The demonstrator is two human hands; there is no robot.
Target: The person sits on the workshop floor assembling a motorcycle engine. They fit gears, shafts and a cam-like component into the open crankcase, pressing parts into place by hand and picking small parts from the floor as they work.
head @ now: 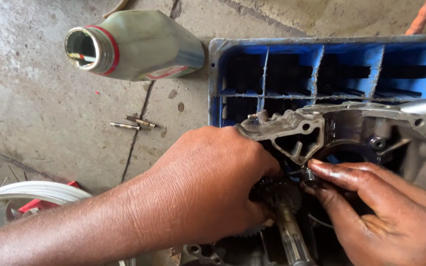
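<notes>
Greasy metal fills the lower right of our view: an engine case (351, 133) rests on a blue crate (321, 64) that stands on the concrete floor (35, 98). Our left hand (208, 187) is curled shut around a toothed gear (282, 194) on a steel shaft (292, 236), with the fingertips hidden behind the case edge. Our right hand (385, 207) comes in from the right, its oily fingertips pinched together on a small dark part (307, 175) just beside the gear, below the case's round opening. What that part is, we cannot tell.

To do this step well, we judge that the left hand should keep the gear steady on the shaft while the right hand lines the small part up square. With this much oil on the fingers, a slow, firm pinch is safer than a quick push, since the part could slip down into the case.

Off to the left, a grey oil bottle (139, 44) lies on its side with no cap, and two small pins (133, 123) lie on the floor near a crack.
</notes>
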